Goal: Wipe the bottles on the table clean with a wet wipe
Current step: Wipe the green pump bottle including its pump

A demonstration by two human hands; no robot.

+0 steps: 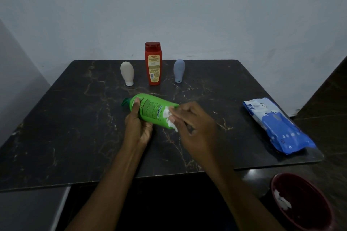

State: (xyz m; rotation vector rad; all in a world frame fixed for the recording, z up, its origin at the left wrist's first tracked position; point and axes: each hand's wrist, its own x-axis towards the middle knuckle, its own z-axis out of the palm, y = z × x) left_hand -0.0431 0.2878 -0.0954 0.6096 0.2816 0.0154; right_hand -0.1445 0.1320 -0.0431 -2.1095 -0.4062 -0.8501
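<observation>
My left hand [138, 125] grips a green bottle [150, 108] held on its side above the middle of the dark marble table [75, 127], cap pointing left. My right hand [193, 124] presses a crumpled white wet wipe [170, 118] against the bottle's base end. At the back of the table stand a red bottle [153, 63], a beige bottle [127, 73] standing on its cap to its left, and a grey-blue bottle [179, 70] standing on its cap to its right.
A blue and white pack of wet wipes [276, 125] lies near the table's right edge. Below the table's front right corner, a dark red bin [304, 202] holds a used white wipe. A pale wall rises behind the table.
</observation>
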